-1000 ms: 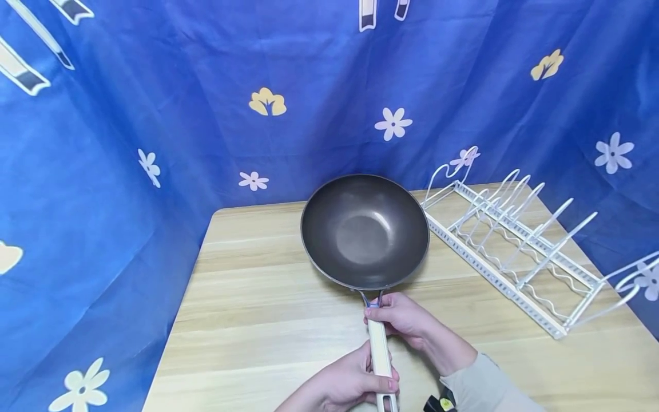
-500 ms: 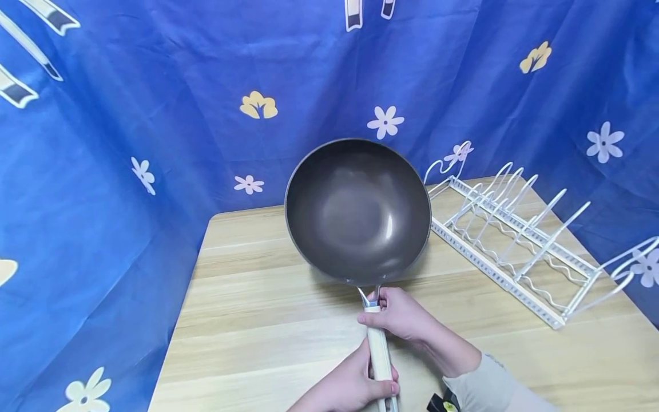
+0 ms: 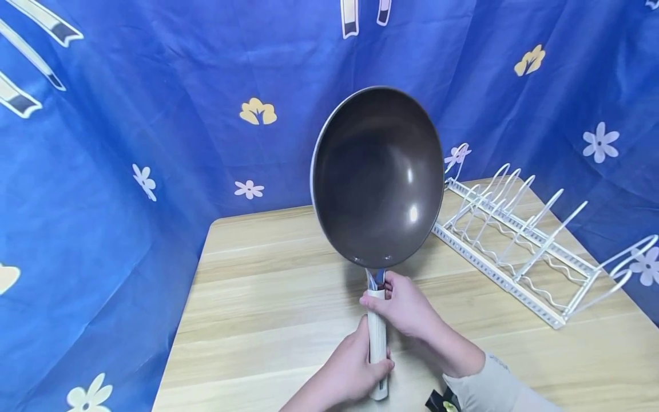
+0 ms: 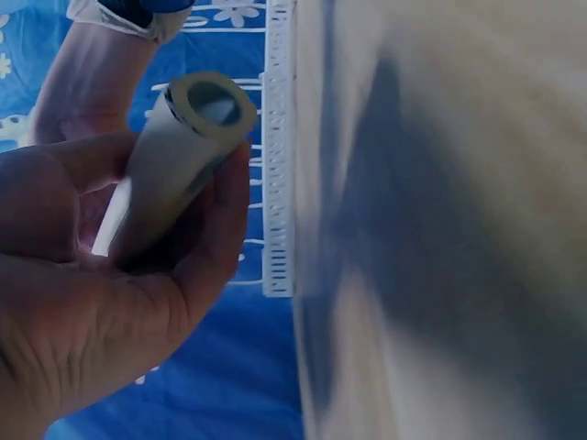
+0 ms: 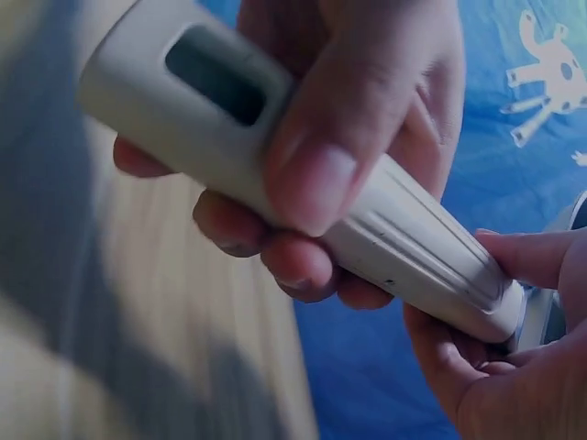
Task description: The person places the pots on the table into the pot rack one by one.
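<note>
A dark wok [image 3: 378, 177] with a cream handle [image 3: 377, 337] is held up in the head view, its bowl tilted so the inside faces me. My left hand [image 3: 355, 369] grips the handle near its end, thumb across the top. Closer to the bowl, my right hand [image 3: 409, 306] holds the handle's front end by the metal bracket [image 3: 374, 279]. The right wrist view shows the slot [image 5: 215, 75] in the handle's end and both hands around the grip. Seen from the left wrist, the handle's end [image 4: 215, 103] sticks out past the fingers.
To the right, a white wire pan rack [image 3: 515, 246] with upright dividers stands on the wood-grain table [image 3: 257, 309]; the wok overlaps its far left corner in the head view. A blue patterned curtain [image 3: 180, 143] hangs behind and at both sides. A small black object [image 3: 441, 401] shows by the right sleeve.
The wok has risen and tipped up steeply, its bowl turning and shifting slightly right. Both hands have kept their hold on the handle and moved up a little.
</note>
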Available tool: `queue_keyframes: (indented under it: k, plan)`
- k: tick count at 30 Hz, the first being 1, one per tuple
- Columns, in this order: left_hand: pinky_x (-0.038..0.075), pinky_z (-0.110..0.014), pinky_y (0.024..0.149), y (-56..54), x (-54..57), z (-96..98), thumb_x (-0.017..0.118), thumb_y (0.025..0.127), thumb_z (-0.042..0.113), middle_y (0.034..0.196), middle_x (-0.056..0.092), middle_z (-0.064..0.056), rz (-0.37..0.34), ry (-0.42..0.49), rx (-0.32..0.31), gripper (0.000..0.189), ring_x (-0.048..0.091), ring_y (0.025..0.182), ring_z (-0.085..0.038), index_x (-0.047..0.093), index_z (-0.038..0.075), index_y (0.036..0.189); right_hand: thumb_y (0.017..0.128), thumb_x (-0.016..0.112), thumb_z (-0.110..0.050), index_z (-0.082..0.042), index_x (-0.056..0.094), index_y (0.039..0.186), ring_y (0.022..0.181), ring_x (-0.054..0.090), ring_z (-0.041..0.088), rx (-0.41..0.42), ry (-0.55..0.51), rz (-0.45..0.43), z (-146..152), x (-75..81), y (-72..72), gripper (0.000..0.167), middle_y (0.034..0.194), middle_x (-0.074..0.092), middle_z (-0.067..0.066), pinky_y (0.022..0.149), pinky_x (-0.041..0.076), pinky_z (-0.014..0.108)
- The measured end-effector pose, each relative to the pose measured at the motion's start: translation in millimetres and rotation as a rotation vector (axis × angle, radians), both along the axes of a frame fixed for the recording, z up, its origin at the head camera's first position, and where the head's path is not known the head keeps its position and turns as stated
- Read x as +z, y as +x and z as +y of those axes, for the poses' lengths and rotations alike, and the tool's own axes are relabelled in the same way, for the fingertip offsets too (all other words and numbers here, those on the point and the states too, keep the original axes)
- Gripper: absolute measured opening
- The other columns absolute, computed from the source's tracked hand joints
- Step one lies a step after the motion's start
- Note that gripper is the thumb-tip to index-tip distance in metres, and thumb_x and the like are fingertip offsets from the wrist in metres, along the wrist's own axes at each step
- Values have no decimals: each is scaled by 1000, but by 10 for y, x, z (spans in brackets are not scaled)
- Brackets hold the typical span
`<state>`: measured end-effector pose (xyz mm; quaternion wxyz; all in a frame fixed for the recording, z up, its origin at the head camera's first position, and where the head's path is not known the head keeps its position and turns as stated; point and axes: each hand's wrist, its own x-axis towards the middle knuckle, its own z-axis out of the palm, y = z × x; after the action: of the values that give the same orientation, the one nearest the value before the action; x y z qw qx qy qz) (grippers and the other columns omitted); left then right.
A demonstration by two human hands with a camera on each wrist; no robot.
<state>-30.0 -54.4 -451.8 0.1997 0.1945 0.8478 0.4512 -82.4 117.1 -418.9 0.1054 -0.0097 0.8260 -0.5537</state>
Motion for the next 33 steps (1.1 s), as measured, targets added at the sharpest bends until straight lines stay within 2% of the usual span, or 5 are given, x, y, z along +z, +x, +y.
queue_keyframes:
  k: [7, 12, 16, 24, 33]
  plan:
    - [56, -23, 78, -172, 118, 98, 87, 91, 21, 95, 68, 11, 172, -59, 56, 49, 62, 85, 0, 55, 16, 127, 98, 78, -9, 14, 62, 130, 108, 77, 18, 26, -233, 24, 150, 172, -164, 43, 122, 77, 26, 90, 60, 18]
    - [58, -24, 79, -271, 180, 189, 88, 91, 27, 100, 74, 6, 181, -28, 97, 54, 68, 91, -2, 58, 17, 135, 100, 72, -2, 20, 54, 136, 94, 74, 7, 40, -418, 1, 298, 264, -284, 46, 109, 76, 11, 90, 63, 21]
    - [58, -23, 78, -355, 174, 267, 86, 93, 27, 102, 75, 1, 218, -5, 111, 54, 68, 90, -4, 59, 17, 138, 103, 66, 2, 16, 52, 134, 91, 74, 8, 92, -557, -4, 440, 276, -361, 37, 100, 73, -4, 90, 64, 25]
    - [58, -20, 78, -563, 188, 360, 84, 92, 18, 108, 76, 0, 351, 46, 107, 48, 67, 86, -3, 64, 13, 136, 105, 61, 6, -6, 66, 118, 98, 77, 11, 185, -794, 61, 709, 276, -463, 19, 103, 77, -2, 97, 64, 26]
    - [54, -16, 68, -708, 248, 508, 82, 94, 19, 111, 76, -2, 319, 66, 67, 48, 63, 74, -1, 64, 11, 138, 108, 55, 6, -3, 67, 120, 99, 77, 12, 246, -918, 28, 925, 230, -586, 20, 105, 77, 1, 98, 62, 24]
